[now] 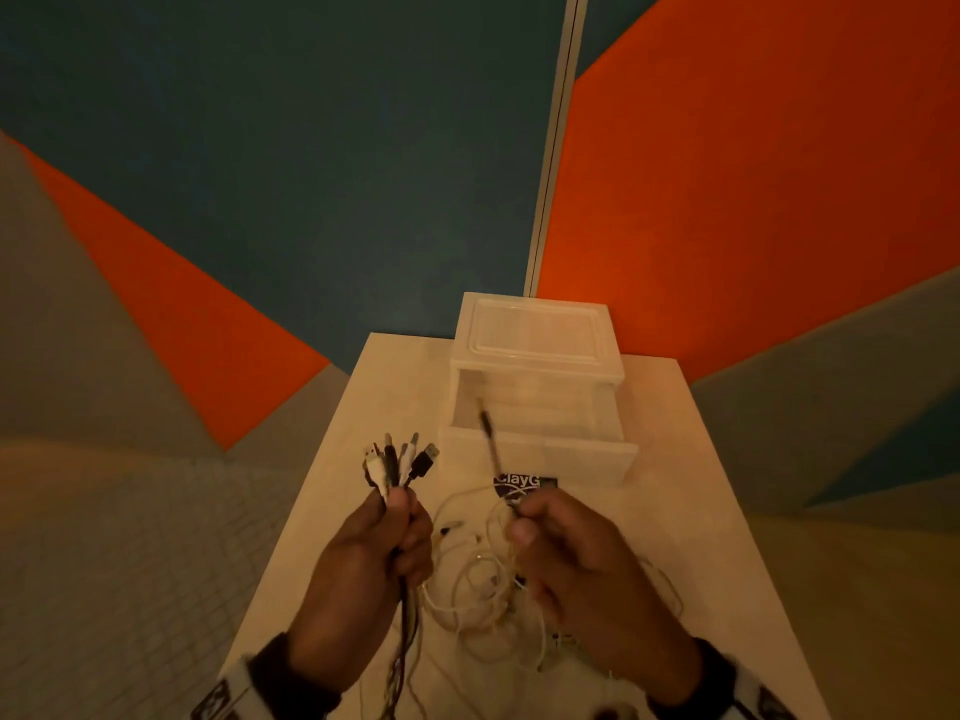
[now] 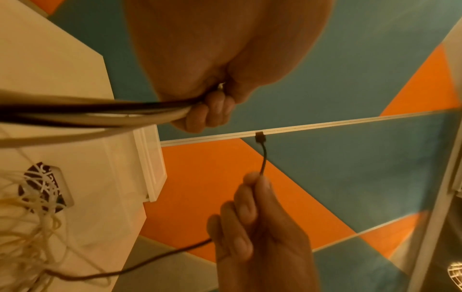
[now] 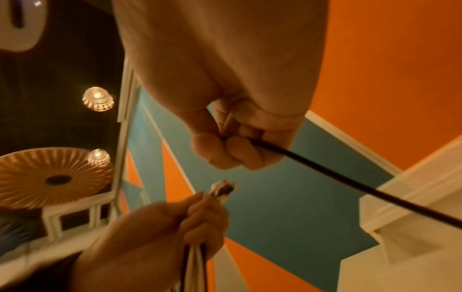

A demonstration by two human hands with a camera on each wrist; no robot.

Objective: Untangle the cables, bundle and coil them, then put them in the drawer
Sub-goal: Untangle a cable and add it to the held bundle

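My left hand (image 1: 395,532) grips a bunch of black and white cables (image 1: 397,462), their plug ends fanned out above the fist and their tails hanging below it. My right hand (image 1: 540,527) pinches a single black cable (image 1: 488,439), whose plug end sticks up in front of the drawer. In the left wrist view the right hand (image 2: 252,213) holds that black cable (image 2: 262,158) upright. A tangle of white cables (image 1: 478,579) lies on the table (image 1: 701,511) between both hands. The white plastic drawer (image 1: 540,439) stands pulled open behind them.
The drawer belongs to a small translucent white box (image 1: 535,330) at the table's far end. A dark logo sticker (image 1: 519,485) sits on the tabletop under the cables. Orange and teal wall panels surround the table, with tiled floor to the left.
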